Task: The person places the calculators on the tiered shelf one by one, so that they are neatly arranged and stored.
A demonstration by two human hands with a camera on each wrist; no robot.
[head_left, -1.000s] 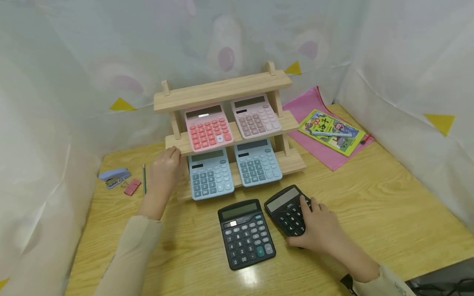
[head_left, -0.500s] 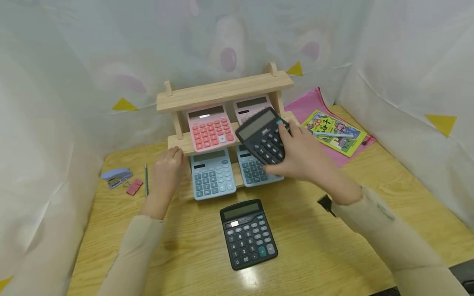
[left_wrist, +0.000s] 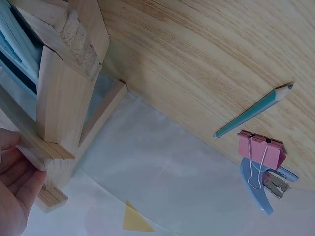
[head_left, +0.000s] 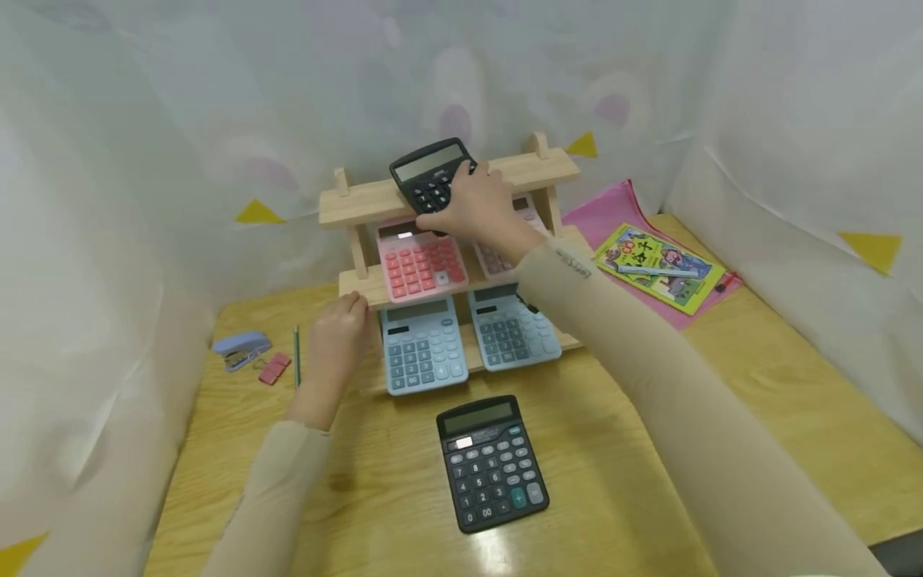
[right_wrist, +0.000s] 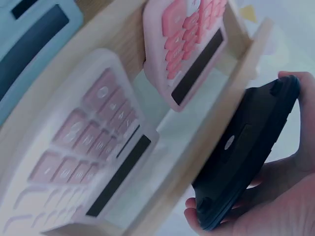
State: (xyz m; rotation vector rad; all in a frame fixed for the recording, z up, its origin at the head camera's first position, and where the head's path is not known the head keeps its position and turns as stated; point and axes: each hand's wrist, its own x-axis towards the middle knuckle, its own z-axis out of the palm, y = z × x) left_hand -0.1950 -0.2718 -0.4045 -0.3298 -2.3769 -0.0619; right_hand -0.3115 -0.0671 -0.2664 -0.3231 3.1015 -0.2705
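My right hand (head_left: 479, 204) grips a black calculator (head_left: 431, 172) over the top board of a wooden shelf (head_left: 375, 199); the right wrist view shows the underside of this calculator (right_wrist: 241, 142) close to the board's edge. The left hand (head_left: 337, 336) holds the left end of the middle board, and its fingers (left_wrist: 29, 184) curl round that end in the left wrist view. On the middle board lean a pink calculator (head_left: 418, 268) and a pale pink one (right_wrist: 93, 132), partly hidden by the right arm. Two blue calculators, left (head_left: 425, 349) and right (head_left: 508, 336), lean on the bottom board.
A second black calculator (head_left: 493, 465) lies on the table before the shelf. To the left are a blue stapler (head_left: 241, 349), a pink binder clip (head_left: 275, 369) and a green pencil (head_left: 297, 357). A pink pouch (head_left: 606, 212) with a booklet (head_left: 671, 280) and pen (head_left: 658, 272) lies right.
My right hand has lifted the black calculator from the table, carrying it up and left past the lower boards to the top one. The left hand keeps its hold on the shelf.
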